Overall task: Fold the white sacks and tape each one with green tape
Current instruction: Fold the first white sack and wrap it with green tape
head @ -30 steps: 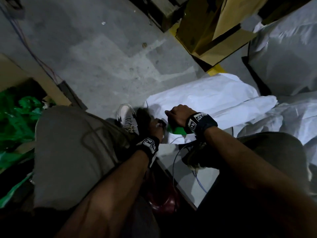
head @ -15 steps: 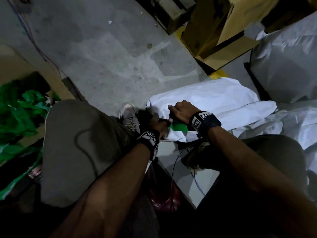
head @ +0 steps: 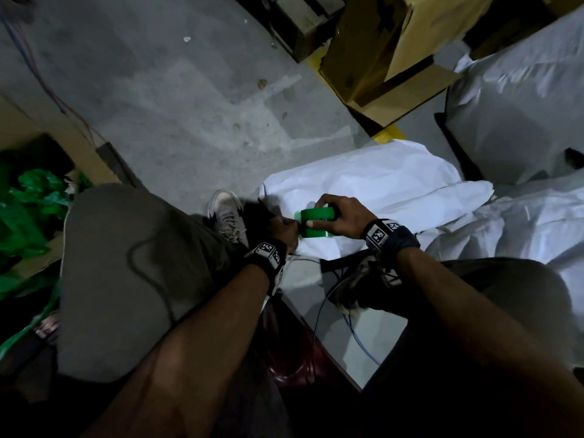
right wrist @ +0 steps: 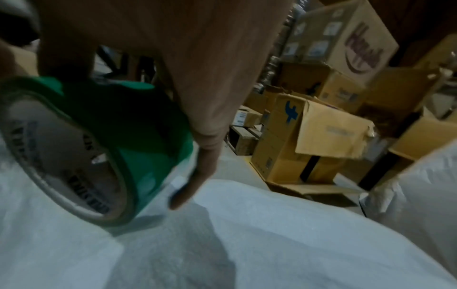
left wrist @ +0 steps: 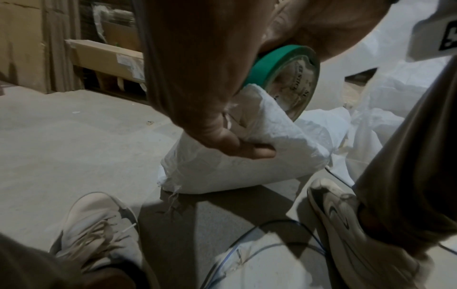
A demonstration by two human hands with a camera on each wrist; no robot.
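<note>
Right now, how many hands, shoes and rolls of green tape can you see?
Hands: 2, left hand and right hand
Shoes: 2, pale shoe and dark shoe
Tape rolls: 1, green tape, held over the white sack
Total: 5

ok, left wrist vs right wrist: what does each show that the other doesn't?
Left wrist only: the left hand pinching the folded end of the white sack, both shoes and a cable on the floor. Right wrist only: the stacked cardboard boxes behind the sack, and the right hand seen from behind, its fingers curled over the roll. Both: the green tape roll held against the sack.
</note>
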